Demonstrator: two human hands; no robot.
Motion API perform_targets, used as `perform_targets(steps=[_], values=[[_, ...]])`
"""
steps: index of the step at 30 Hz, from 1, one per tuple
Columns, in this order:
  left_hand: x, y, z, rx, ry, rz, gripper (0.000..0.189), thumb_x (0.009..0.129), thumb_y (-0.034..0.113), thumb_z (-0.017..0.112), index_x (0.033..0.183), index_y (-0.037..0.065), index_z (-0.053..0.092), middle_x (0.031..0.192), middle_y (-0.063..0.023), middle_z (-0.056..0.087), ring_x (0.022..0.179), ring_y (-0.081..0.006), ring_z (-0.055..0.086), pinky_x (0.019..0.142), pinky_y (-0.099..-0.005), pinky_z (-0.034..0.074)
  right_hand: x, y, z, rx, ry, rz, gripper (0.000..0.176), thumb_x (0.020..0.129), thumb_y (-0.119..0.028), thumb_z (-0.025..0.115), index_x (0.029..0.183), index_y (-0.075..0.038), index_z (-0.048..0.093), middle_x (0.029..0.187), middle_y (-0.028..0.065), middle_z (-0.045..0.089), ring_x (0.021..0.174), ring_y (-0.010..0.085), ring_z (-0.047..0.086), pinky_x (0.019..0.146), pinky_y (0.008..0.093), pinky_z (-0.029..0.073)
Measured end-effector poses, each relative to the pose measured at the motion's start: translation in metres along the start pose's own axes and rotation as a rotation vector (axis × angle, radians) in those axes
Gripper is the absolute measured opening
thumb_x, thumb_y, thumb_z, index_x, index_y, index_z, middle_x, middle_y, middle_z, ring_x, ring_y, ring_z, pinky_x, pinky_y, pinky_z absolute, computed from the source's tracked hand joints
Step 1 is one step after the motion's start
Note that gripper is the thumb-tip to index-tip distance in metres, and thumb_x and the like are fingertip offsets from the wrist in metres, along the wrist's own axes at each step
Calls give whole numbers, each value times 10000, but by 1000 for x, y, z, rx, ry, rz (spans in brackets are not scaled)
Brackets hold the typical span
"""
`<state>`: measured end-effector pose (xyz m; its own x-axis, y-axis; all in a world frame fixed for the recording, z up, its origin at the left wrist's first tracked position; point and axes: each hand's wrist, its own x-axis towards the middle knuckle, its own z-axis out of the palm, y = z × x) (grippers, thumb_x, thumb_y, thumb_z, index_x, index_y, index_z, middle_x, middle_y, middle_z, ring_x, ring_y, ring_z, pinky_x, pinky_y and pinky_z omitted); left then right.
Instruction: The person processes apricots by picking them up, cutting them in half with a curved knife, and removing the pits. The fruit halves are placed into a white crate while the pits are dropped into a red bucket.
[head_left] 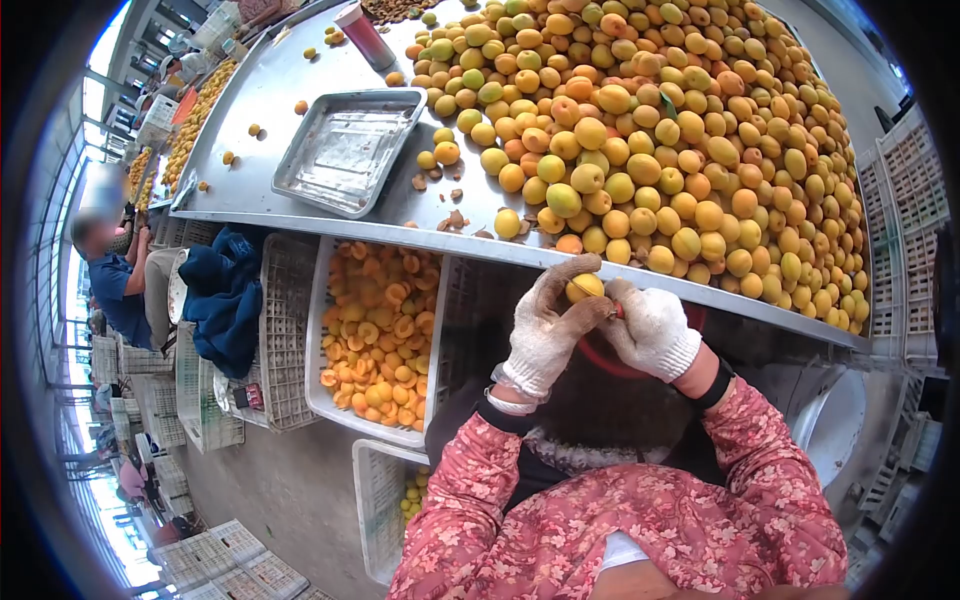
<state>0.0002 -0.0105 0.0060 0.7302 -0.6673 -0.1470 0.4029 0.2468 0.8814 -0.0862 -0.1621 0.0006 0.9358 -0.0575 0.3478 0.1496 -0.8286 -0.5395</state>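
Note:
Wearing a stained white knit glove, my left hand (548, 325) is closed around a yellow apricot (584, 288), held just over the front edge of the metal table (480, 243). A dark line runs across the fruit. My right hand (652, 330), gloved too, meets it from the right. Its fingers are closed on a small tool with a red part (618, 309) showing; the rest is hidden by the glove. Right behind both hands rises a large heap of whole apricots (690, 140).
Left of my hands, below the table edge, stands a white crate (318, 340) of halved apricots. On the table lie a metal tray (350, 150) and a red cup (364, 38). A lower crate (375, 510) holds greenish fruit. Another person (120, 275) sits at far left.

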Motion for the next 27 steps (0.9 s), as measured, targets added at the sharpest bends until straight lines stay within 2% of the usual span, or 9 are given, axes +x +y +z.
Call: perform_targets(steps=[1, 3, 4, 6, 9, 13, 22, 24, 27], values=[[0, 1, 0, -1, 1, -3, 465, 839, -29, 695, 1282, -15, 554, 1129, -75, 622, 959, -131, 633, 824, -260, 549, 1, -1, 1, 1, -2, 3, 354, 860, -263, 694, 1092, -28, 568, 632, 126, 611, 575, 362, 637, 518, 439, 498], [0, 3, -1, -10, 3, 5, 456, 831, -37, 696, 1269, -28, 568, 1110, -80, 634, 949, -134, 638, 846, -265, 542, 3, -1, 2, 78, 81, -6, 513, 878, -251, 674, 1273, 15, 484, 683, 142, 640, 590, 366, 642, 536, 431, 512], [1, 3, -1, -13, 6, 3, 456, 831, -37, 696, 1269, -28, 568, 1110, -80, 634, 949, -134, 638, 846, -265, 542, 2, -1, 1, 79, 76, -4, 513, 878, -251, 674, 1273, 15, 484, 683, 142, 640, 590, 366, 642, 536, 431, 512], [2, 4, -2, -2, 8, 22, 439, 828, -42, 686, 1254, -38, 579, 1097, -87, 642, 956, -136, 637, 867, -268, 533, -2, 1, 1, 233, -98, 93, 577, 898, -226, 656, 1367, 14, 420, 736, 152, 660, 612, 365, 651, 561, 408, 525], [3, 2, -4, 1, -11, 15, 434, 815, -35, 684, 1238, -25, 587, 1102, -87, 630, 953, -145, 625, 867, -277, 522, -3, 5, 4, 366, -120, 89, 586, 915, -207, 642, 1409, -12, 395, 746, 150, 659, 625, 352, 660, 572, 388, 526], [3, -3, -4, -45, -21, -2, 422, 813, -56, 642, 1230, -29, 589, 1090, -90, 632, 943, -149, 631, 856, -278, 528, -5, 8, 6, 384, -106, 68, 572, 918, -192, 638, 1413, -37, 396, 736, 146, 652, 630, 341, 666, 582, 380, 529], [5, -10, -2, -151, 6, -32, 400, 787, -44, 600, 1187, -37, 597, 1039, -108, 646, 866, -166, 654, 783, -278, 553, -10, 12, 11, 252, -182, 97, 715, 900, -208, 647, 1490, -18, 291, 736, 155, 652, 626, 347, 660, 587, 390, 532], [5, -9, 0, -198, 10, -50, 384, 789, -44, 580, 1172, -35, 600, 1021, -109, 652, 852, -164, 655, 782, -271, 551, -8, 8, 7, 236, -234, 159, 600, 914, -173, 624, 1441, -32, 374, 822, 171, 664, 703, 369, 671, 639, 386, 538], [7, -10, 2, -216, 29, -38, 372, 778, -54, 554, 1147, -36, 603, 1009, -110, 653, 852, -167, 653, 794, -271, 547, -8, 10, 13, 216, -247, 178, 584, 912, -184, 632, 1418, -21, 389, 789, 164, 659, 670, 361, 664, 609, 388, 532]])
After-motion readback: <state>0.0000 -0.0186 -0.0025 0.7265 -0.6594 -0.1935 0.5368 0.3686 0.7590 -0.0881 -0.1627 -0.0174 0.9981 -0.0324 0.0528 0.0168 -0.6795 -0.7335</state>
